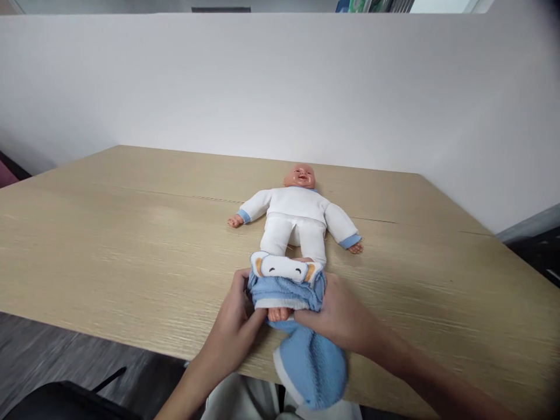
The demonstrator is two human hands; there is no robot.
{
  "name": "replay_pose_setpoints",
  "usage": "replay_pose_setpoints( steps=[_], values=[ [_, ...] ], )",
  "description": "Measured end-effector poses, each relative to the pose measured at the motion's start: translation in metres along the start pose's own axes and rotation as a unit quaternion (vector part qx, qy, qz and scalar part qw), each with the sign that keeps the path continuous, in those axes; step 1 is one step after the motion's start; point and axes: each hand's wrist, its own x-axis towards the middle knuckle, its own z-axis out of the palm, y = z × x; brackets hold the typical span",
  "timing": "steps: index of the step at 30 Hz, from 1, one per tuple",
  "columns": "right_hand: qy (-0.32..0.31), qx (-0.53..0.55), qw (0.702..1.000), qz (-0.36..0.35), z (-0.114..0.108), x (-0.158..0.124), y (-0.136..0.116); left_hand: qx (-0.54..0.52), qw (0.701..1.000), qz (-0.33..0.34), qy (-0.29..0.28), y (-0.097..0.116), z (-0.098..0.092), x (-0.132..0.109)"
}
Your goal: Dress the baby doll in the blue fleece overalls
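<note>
A baby doll [297,204] in a white suit with blue cuffs lies on its back, head away from me and arms spread. Bunched around its lower legs is a blue fleece doll garment [284,289] with a white animal-face patch and white trim. The doll's toes show below its hem. My left hand [238,321] grips the garment's left side, thumb near the toes. On the right side, my right hand [335,309] grips it too, thumb along the hem. A blue hood-like part [312,364] hangs down toward my lap over the table's front edge.
The wooden table [131,233] meets a white partition [240,87] at the back. My legs [240,396] are under the front edge. A black object [65,402] stands at lower left, and another dark object [538,251] is beyond the right edge.
</note>
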Motion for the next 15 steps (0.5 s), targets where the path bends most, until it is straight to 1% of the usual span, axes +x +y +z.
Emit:
replay_pose_setpoints(
  steps=[3, 5, 7, 9, 11, 13, 15],
  values=[
    [-0.006, -0.008, 1.000, 0.015, -0.004, 0.007, 0.005, 0.015, 0.999, 0.006, 0.039, 0.006, -0.001, 0.009],
    [0.015, -0.050, 0.999, 0.011, -0.008, 0.014, 0.011, 0.021, 0.999, 0.004, 0.039, 0.007, -0.004, 0.016],
    [0.025, -0.089, 0.995, -0.024, -0.015, 0.020, 0.017, 0.031, 0.999, 0.000, 0.026, 0.008, -0.009, 0.024],
    [0.011, -0.102, 0.993, -0.058, -0.024, 0.025, 0.021, 0.045, 0.999, 0.009, 0.022, 0.008, -0.016, 0.032],
    [-0.010, -0.103, 0.992, -0.077, -0.033, 0.027, 0.023, 0.065, 0.998, 0.026, 0.008, 0.011, -0.025, 0.039],
    [-0.025, -0.098, 0.992, -0.080, -0.042, 0.024, 0.026, 0.072, 0.997, 0.038, -0.018, 0.015, -0.034, 0.044],
    [-0.028, -0.080, 0.994, -0.065, -0.049, 0.019, 0.032, 0.064, 0.996, 0.031, -0.047, 0.020, -0.042, 0.047]
  ],
)
